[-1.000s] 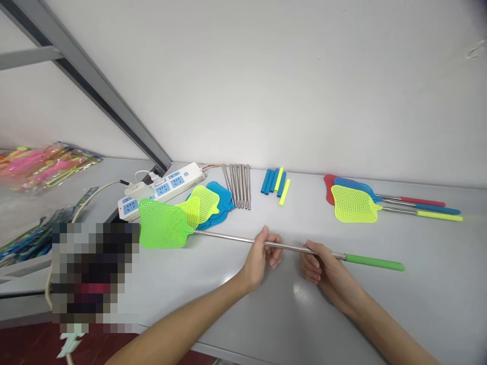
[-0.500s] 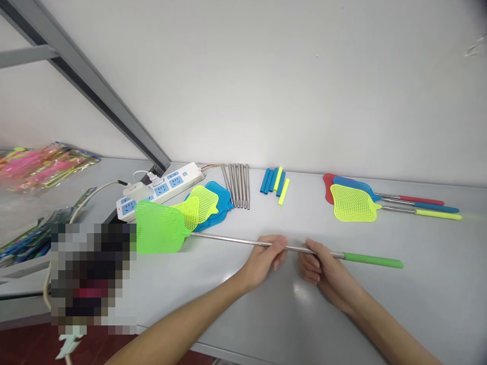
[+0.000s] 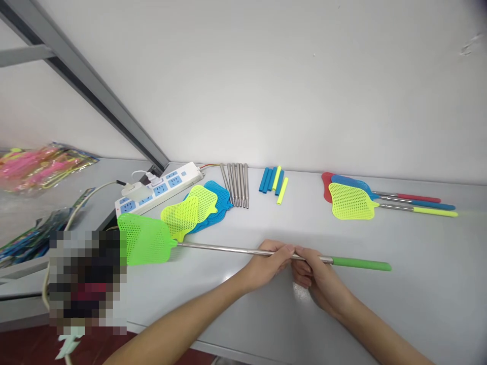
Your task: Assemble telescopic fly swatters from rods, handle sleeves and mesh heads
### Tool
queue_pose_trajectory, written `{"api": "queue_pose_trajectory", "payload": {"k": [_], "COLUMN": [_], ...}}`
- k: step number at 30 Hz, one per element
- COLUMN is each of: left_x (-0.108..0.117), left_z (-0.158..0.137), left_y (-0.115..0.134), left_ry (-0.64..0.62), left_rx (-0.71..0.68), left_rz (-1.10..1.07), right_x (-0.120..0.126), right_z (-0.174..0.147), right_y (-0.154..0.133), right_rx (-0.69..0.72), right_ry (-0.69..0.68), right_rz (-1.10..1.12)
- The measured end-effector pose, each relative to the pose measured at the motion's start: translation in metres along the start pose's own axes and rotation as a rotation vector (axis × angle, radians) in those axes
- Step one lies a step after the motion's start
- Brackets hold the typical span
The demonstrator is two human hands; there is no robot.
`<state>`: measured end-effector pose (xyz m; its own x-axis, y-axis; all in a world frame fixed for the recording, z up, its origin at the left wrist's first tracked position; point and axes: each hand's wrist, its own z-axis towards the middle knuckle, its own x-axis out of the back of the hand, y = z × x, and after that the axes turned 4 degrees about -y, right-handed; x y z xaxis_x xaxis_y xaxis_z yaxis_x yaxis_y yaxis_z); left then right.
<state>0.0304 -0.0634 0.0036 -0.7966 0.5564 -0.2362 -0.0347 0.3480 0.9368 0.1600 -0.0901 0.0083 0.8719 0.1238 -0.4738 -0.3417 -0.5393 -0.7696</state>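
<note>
A green fly swatter (image 3: pixel 148 239) with an extended metal telescopic rod and a green grip lies across my two hands, just above the table. My left hand (image 3: pixel 268 262) pinches the rod near its middle, thumb on top. Close beside it, my right hand (image 3: pixel 317 274) is closed around the thicker rod section next to the green grip. The two thumbs almost meet. Behind the swatter's head lie loose yellow swatter heads (image 3: pixel 180 217) and blue swatter heads (image 3: pixel 218 200).
Several metal rods (image 3: pixel 239 185) and blue and yellow grip tubes (image 3: pixel 269 180) lie near the wall. Assembled swatters (image 3: pixel 352 202) lie at the right. A white power strip (image 3: pixel 160 188) sits at the left, beside a blurred-out dark area (image 3: pixel 91 279) and bagged goods (image 3: pixel 41 165).
My hands have come together along the rod. The swatter has shifted left and slightly down, its head now lower in front of the yellow heads.
</note>
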Motion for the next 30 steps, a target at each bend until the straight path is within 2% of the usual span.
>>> {"api": "queue_pose_trajectory", "payload": {"k": [11, 19, 30], "left_x": [0.000, 0.003, 0.011], "left_z": [0.003, 0.005, 0.001], "left_y": [0.000, 0.011, 0.025], "left_ry": [0.021, 0.042, 0.054], "left_rx": [-0.005, 0.011, -0.019], "left_rz": [-0.037, -0.056, -0.087], "right_x": [0.001, 0.007, 0.012], "right_z": [-0.003, -0.001, -0.001], "right_y": [0.000, -0.006, -0.018], "right_rx": [0.016, -0.024, 0.022], "right_ry": [0.120, 0.128, 0.142], "right_rz": [0.020, 0.095, 0.117]}}
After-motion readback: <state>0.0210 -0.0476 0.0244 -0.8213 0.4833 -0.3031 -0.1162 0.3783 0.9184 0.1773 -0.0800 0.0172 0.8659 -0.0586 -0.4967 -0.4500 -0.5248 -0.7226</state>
